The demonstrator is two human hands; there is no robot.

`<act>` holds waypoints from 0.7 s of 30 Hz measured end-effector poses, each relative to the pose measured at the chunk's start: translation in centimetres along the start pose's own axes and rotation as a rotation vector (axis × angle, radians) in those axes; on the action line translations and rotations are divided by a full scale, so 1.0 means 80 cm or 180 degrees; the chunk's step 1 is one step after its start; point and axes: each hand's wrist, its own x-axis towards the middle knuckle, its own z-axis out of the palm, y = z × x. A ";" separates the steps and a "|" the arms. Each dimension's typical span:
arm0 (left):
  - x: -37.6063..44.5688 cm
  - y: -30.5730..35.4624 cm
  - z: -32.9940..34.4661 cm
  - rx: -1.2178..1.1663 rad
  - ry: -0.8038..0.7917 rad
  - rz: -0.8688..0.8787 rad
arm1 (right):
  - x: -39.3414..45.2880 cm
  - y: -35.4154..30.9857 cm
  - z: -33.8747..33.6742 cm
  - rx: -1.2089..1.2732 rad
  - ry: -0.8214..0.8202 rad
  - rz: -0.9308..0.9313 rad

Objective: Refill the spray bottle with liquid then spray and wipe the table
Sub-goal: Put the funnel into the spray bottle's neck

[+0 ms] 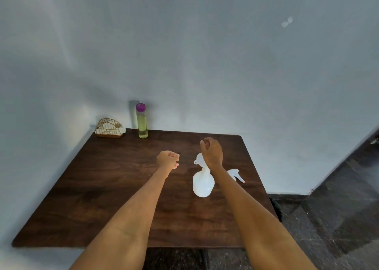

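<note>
the dark wood counter (98,187) is seen with a white spray bottle (203,184) standing right of centre, funnel (199,160) set in its neck, both hands held above, left grip (168,159) fisted empty, right grip (212,150) loosely curled, also empty, trigger head (235,174) lying beside.

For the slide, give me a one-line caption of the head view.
Both hands, left and right, raised empty over the table; funnel in spray bottle, refill bottle capped.
</note>
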 end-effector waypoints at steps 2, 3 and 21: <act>0.007 0.002 -0.022 0.0051 0.0059 0.0138 | 0.004 -0.020 0.018 0.0060 -0.0086 -0.0200; 0.011 0.003 -0.031 0.0097 0.0069 0.0184 | 0.006 -0.026 0.025 0.0059 -0.0132 -0.0241; 0.237 -0.072 -0.171 0.0586 0.0579 0.0153 | 0.093 -0.133 0.311 0.0071 -0.1206 -0.0100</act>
